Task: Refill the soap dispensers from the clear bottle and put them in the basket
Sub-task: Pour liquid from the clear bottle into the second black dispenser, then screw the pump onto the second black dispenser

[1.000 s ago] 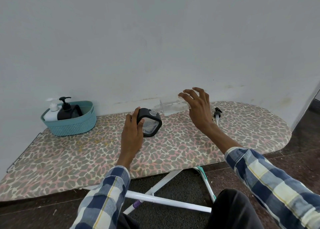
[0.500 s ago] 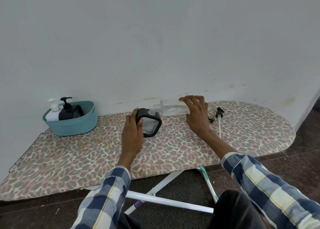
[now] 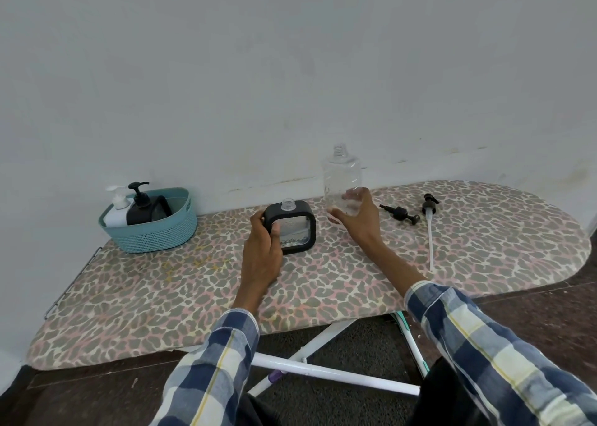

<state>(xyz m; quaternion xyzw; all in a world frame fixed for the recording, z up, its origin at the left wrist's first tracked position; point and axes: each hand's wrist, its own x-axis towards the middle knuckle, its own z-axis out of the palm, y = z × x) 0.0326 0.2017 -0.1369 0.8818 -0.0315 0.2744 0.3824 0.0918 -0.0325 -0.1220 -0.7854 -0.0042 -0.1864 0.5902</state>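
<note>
While the left hand [image 3: 262, 248] gripped the square black dispenser [image 3: 290, 227] (uncapped) right of the basket [image 3: 151, 228], the right hand [image 3: 357, 214] held the clear bottle [image 3: 341, 180] upright, just beyond that dispenser from the basket.

The clear bottle [image 3: 341, 180] is being held upright by the right hand [image 3: 357, 216]; the black square dispenser [image 3: 290, 226] is being gripped by the left hand [image 3: 262, 248].
</note>
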